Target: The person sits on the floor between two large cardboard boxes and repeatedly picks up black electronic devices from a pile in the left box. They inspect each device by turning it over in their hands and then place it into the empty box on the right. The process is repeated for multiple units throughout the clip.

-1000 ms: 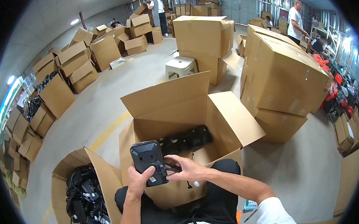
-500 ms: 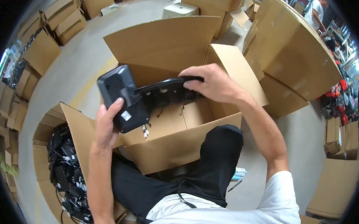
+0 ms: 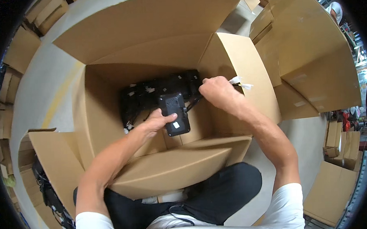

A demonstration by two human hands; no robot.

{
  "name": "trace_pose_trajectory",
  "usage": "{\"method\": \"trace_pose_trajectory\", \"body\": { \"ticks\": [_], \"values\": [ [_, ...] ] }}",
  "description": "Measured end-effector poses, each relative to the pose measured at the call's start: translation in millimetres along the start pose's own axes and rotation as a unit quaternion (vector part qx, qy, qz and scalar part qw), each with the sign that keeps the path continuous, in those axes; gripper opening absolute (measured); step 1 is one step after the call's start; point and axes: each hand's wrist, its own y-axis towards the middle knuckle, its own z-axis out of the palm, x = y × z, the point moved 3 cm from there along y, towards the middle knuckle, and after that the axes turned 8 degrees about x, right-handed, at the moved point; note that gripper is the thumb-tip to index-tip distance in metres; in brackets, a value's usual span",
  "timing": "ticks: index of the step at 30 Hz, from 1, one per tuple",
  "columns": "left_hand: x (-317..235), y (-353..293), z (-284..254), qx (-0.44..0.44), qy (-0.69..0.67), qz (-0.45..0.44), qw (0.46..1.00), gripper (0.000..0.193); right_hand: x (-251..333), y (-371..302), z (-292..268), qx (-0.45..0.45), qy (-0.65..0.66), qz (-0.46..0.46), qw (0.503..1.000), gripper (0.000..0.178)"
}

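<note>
My left hand (image 3: 158, 122) grips a black rectangular plastic housing (image 3: 174, 108) over the large open cardboard box (image 3: 153, 165) in front of me. A small white label sits on the housing's face. Dark cable (image 3: 194, 102) runs from its right side to my right hand (image 3: 220, 91), which is closed around it near the box's right wall. White connectors (image 3: 241, 83) stick out past that fist on the right. Below, several similar black units (image 3: 149, 89) with white tags or plugs lie along the far side of the box's bottom.
At lower left stands another open box (image 3: 50, 161) with black units and tangled cables (image 3: 52, 198) inside. Tall cartons (image 3: 312, 51) rise at the right. More cardboard boxes (image 3: 332, 190) stand at the lower right. A person (image 3: 334, 13) is at the far upper right.
Both hands have moved down and into the box with the housing. My left hand has shifted right. My right hand now holds the cable, with its white connectors showing beyond the fist.
</note>
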Motion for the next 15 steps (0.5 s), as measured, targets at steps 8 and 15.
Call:
{"method": "trace_pose_trajectory", "body": {
  "ticks": [8, 15],
  "values": [
    [103.6, 155.9, 48.5, 0.053, -0.087, -0.036, 0.994, 0.049, -19.8, 55.6, 80.9, 0.112, -0.028, 0.032, 0.993, 0.013],
    [140.5, 216.7, 26.9, 0.055, -0.040, 0.096, 0.993, 0.048, -27.2, 53.8, 24.2, -0.131, 0.122, -0.019, 0.984, 0.020]
  ]
}}
